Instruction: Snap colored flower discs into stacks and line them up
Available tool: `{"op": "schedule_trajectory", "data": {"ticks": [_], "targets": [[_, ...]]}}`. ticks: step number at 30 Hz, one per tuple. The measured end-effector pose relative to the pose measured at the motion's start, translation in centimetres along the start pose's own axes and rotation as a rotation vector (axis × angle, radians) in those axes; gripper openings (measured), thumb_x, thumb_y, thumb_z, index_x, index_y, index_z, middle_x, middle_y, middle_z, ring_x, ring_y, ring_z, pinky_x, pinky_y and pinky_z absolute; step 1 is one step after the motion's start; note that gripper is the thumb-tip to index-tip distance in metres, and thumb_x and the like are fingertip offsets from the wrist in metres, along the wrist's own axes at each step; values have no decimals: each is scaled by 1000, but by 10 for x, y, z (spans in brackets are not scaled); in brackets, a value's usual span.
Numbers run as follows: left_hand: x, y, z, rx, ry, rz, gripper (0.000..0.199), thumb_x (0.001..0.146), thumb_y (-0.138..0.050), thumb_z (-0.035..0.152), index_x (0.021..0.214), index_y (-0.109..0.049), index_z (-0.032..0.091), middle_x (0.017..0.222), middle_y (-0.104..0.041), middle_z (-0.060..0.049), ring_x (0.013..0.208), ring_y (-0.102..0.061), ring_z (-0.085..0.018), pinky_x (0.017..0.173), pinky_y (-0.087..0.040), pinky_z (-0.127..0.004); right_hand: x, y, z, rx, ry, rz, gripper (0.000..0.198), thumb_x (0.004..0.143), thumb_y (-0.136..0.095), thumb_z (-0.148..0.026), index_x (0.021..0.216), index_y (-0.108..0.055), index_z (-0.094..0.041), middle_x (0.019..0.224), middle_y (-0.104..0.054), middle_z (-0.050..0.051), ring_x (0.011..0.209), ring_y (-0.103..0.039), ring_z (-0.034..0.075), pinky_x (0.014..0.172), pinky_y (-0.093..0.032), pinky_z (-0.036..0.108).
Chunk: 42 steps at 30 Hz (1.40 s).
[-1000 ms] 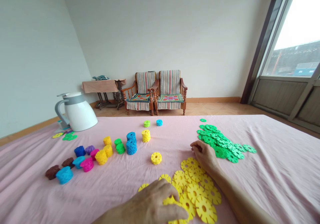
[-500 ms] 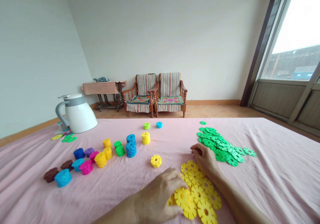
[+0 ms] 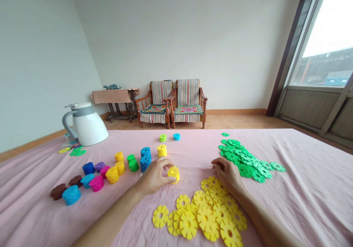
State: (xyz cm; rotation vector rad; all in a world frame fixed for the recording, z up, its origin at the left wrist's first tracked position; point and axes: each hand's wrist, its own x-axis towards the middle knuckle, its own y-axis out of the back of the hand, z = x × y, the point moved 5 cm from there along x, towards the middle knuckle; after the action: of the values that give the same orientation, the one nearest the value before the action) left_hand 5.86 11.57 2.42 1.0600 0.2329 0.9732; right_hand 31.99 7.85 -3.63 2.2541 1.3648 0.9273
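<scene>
My left hand (image 3: 156, 177) pinches a yellow snowflake disc (image 3: 173, 171) between thumb and fingers, at the top of a short yellow stack. It is hard to tell how many discs the fingers grip. My right hand (image 3: 226, 173) rests on the cloth with its fingers curled in, and nothing shows in them. It lies between a spread pile of flat yellow discs (image 3: 206, 217) and a heap of green discs (image 3: 244, 158). A taller yellow stack (image 3: 161, 150) stands just beyond my left hand.
Left of my left hand stand several stacks, among them blue (image 3: 145, 162), pink (image 3: 96, 183), brown (image 3: 57, 191) and light blue (image 3: 71, 194). A white jug (image 3: 89, 125) stands at the far left of the pink cloth (image 3: 275, 210). Two chairs (image 3: 188, 96) are against the wall.
My left hand has moved from the yellow pile forward and left to the short yellow stack, bringing a disc to it. The right hand has stayed in place.
</scene>
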Motion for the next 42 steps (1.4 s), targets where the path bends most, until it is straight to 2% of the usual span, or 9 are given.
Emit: {"op": "schedule_trajectory", "data": {"ticks": [12,17,19,22,25,32,37,42], "targets": [[1,-6,3,49,44,-86,25,61,-70,25,84,-61,17,85,-56,-1,76,-53,-16,67,-41,-25,1,-1,1,-2,6,-1,24,72,-43,-27,79,-65,-22,70,-68,1,64,-61,17,61,-43,25],[-3,4,14,30,2,-41,40,62,-72,28,98,-59,20,98,-56,-2,88,-52,-19,78,-41,-29,1,-1,2,-2,-3,-2,24,72,-43,-28,78,-65,-22,69,-68,1,64,-61,17,60,-43,25],[-10,3,29,33,-82,-120,36,63,-73,32,94,-60,21,95,-56,-2,89,-52,-19,79,-40,-29,1,-1,2,-2,-4,3,23,72,-43,-28,78,-65,-22,69,-68,1,64,-61,17,61,-43,25],[-27,-11,53,25,-261,-387,33,62,-74,38,87,-60,21,85,-57,0,81,-53,-17,74,-41,-27,1,-1,2,0,-3,5,24,72,-43,-28,78,-65,-22,69,-68,1,64,-61,17,61,-43,25],[-41,-21,67,40,-344,-479,43,60,-75,41,93,-57,21,89,-59,-2,85,-53,-19,75,-41,-29,1,-1,2,9,-3,5,24,72,-43,-28,78,-65,-22,69,-68,1,64,-61,17,61,-43,25],[-46,-27,72,64,-334,-474,38,66,-70,39,95,-55,21,94,-57,-3,88,-52,-21,76,-41,-30,1,-1,2,1,-3,0,23,72,-43,-28,78,-65,-22,67,-68,1,61,-60,17,59,-43,25],[-47,-30,74,77,-324,-442,44,63,-71,39,101,-55,23,97,-56,-4,91,-50,-22,79,-41,-32,0,0,1,-2,2,17,23,72,-43,-27,78,-65,-22,68,-68,1,62,-61,17,60,-42,25],[-45,-29,76,21,-305,-404,43,57,-76,30,95,-56,22,94,-55,-2,89,-50,-20,79,-41,-30,0,0,0,0,-3,9,23,72,-43,-27,79,-65,-22,69,-68,0,64,-61,17,60,-42,25]]}}
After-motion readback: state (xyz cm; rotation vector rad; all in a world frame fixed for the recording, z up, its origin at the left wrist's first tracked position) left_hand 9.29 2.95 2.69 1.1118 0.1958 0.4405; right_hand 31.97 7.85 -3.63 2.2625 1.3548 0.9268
